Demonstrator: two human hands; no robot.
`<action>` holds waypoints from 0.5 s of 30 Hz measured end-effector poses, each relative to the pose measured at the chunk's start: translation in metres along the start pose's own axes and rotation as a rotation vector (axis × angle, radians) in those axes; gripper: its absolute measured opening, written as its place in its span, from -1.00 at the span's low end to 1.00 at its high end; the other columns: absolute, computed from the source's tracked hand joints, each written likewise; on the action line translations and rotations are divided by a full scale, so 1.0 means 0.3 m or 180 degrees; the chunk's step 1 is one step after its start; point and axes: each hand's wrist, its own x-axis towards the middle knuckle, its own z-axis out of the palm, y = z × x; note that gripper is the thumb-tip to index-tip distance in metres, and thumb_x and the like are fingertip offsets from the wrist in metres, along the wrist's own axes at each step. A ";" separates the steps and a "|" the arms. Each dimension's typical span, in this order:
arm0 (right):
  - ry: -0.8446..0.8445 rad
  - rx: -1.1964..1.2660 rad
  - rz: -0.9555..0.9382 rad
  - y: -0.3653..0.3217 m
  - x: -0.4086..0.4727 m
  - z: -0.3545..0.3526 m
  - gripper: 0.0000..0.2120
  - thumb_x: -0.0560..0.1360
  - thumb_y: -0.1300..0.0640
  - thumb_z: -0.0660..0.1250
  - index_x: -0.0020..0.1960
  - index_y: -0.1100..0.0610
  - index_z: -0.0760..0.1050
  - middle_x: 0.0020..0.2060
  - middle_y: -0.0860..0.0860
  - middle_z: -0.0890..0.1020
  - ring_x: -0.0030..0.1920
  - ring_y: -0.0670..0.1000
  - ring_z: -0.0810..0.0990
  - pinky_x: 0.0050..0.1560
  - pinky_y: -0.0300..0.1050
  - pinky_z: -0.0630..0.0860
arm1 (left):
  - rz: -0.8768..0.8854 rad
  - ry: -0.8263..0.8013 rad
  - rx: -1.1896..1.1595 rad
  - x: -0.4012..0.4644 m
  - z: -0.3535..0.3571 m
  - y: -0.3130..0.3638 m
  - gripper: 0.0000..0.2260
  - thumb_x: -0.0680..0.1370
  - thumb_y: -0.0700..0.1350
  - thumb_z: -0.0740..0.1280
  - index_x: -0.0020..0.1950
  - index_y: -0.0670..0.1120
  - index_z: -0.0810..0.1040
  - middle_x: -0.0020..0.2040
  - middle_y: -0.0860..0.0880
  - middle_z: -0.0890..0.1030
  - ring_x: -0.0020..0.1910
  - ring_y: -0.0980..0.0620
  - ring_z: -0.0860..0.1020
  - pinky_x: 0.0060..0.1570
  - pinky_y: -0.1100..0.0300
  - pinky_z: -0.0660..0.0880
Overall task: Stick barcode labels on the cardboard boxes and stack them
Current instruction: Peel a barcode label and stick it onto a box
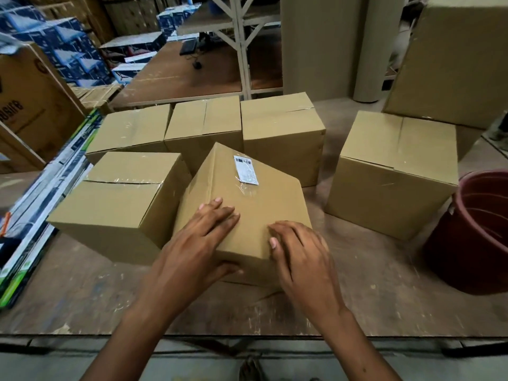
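A brown cardboard box (255,204) sits tilted in the middle of the wooden table (371,298), with a white barcode label (246,169) under clear tape on its upper face. My left hand (192,248) grips the box's near left corner, fingers flat on top and thumb on the front face. My right hand (299,257) holds the near right corner with curled fingers. Several plain boxes surround it: one at the left (121,199), three in a back row (280,127), one at the right (395,171).
A dark red plastic bucket (467,237) stands at the table's right edge. A tall carton (450,61) rises at the back right. Flat printed packs (41,193) lie along the left edge. Shelving and stacked blue boxes (68,42) fill the background.
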 end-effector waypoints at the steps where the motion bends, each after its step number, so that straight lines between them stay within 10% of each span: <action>1: -0.0094 -0.0016 0.0092 0.010 -0.009 0.008 -0.68 0.77 -0.05 0.16 0.41 0.00 0.56 0.33 -0.07 0.61 0.34 0.00 0.56 0.35 0.15 0.49 | -0.0032 0.0045 -0.0045 -0.014 0.003 -0.020 -0.12 0.42 0.31 0.49 0.65 -0.07 0.41 0.64 -0.02 0.39 0.73 0.00 0.15 0.60 -0.23 0.33; 8: -0.0398 0.0508 0.0634 0.070 -0.064 0.038 -0.59 0.76 -0.20 0.16 0.58 -0.21 0.41 0.55 -0.29 0.39 0.57 -0.20 0.32 0.50 0.22 0.41 | -0.0305 0.0058 -0.0330 -0.057 0.019 -0.091 -0.11 0.42 0.36 0.42 0.69 0.06 0.33 0.77 0.06 0.08 0.76 -0.08 -0.05 0.60 -0.25 0.13; 15: 0.0008 0.0925 0.0762 0.063 -0.070 0.042 -0.54 0.72 -0.12 0.27 0.56 0.00 0.52 0.56 -0.13 0.48 0.62 -0.13 0.35 0.56 0.05 0.44 | -0.0234 0.0034 -0.0059 -0.049 0.072 -0.086 -0.13 0.62 0.43 0.19 0.75 -0.10 0.16 0.77 -0.07 0.03 0.75 -0.19 -0.10 0.54 -0.30 0.08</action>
